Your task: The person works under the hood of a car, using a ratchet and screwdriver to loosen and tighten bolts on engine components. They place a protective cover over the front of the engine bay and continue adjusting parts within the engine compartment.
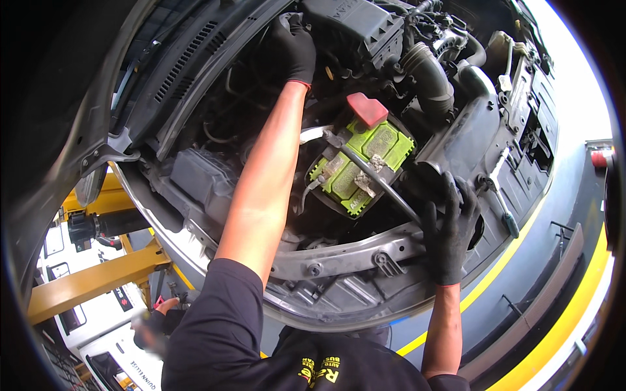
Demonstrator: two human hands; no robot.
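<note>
Both my hands wear black gloves over an open car engine bay. Stretched far forward, my left hand (pixel 295 49) is closed near the rear edge of the bay, beside the black air filter box (pixel 357 27). Whatever its curled fingers hold, if anything, is hidden. My right hand (pixel 450 228) lies with fingers spread at the front of the bay, by the front crossmember (pixel 349 253). Between my arms sits a green-topped car battery (pixel 394 142) with a red terminal cover (pixel 368 111). A dark hold-down bar (pixel 381 177) crosses it, and whitish crust (pixel 365 185) lies on top.
A ratchet wrench (pixel 501 189) rests on the front panel, right of my right hand. A ribbed intake hose (pixel 427 75) curves behind the battery. A black fuse box (pixel 199 174) is at left. Beyond the fender are a yellow lift arm (pixel 98 280) and another person (pixel 151 331).
</note>
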